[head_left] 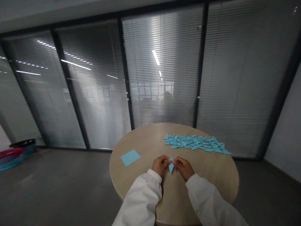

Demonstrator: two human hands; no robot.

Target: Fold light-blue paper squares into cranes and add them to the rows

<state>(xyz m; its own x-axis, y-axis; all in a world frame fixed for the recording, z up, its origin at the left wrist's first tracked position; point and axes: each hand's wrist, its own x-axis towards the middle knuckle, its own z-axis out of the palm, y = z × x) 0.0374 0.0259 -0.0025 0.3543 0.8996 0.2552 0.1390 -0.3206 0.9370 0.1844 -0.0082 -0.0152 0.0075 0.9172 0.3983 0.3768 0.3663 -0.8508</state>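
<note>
Between my two hands is a small piece of folded blue paper (171,167), kite-shaped with its long point toward me. My left hand (161,164) pinches its left side, and my right hand (183,167) pinches its right side. The fingers cover the paper's upper edges. Left of my hands, a flat blue paper sheet (130,157) lies on the table. Farther back on the right, many folded blue paper cranes (194,142) sit crowded together in rows.
The round wooden table (145,135) stands before a glass partition (162,69) with blinds and dark frames. On the floor at far left are baskets, one red and blue (10,158) and one black and blue (25,146).
</note>
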